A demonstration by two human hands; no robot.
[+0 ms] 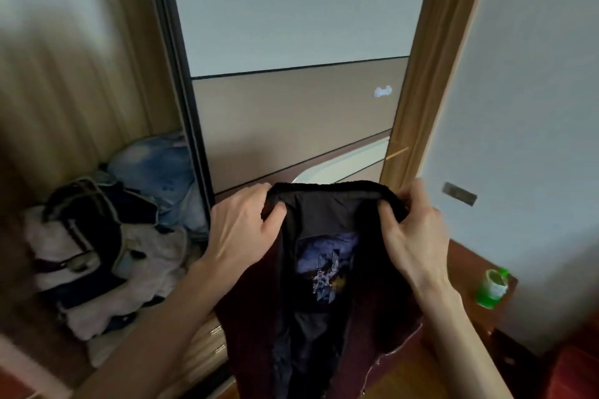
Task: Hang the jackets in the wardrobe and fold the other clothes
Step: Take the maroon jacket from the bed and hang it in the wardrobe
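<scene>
A dark maroon jacket [327, 317] with a black lining and a printed label inside hangs open in front of me, held up by its black collar. My left hand [241, 230] grips the collar's left end and my right hand [410, 230] grips its right end. The jacket hangs in front of the wardrobe's sliding door [291, 74]. The open wardrobe compartment [81, 91] lies to the left.
A heap of clothes [107, 246], white, dark and denim pieces, fills the bottom of the open compartment. A green container [491, 287] stands on a dark wooden surface at the right, next to a pale wall.
</scene>
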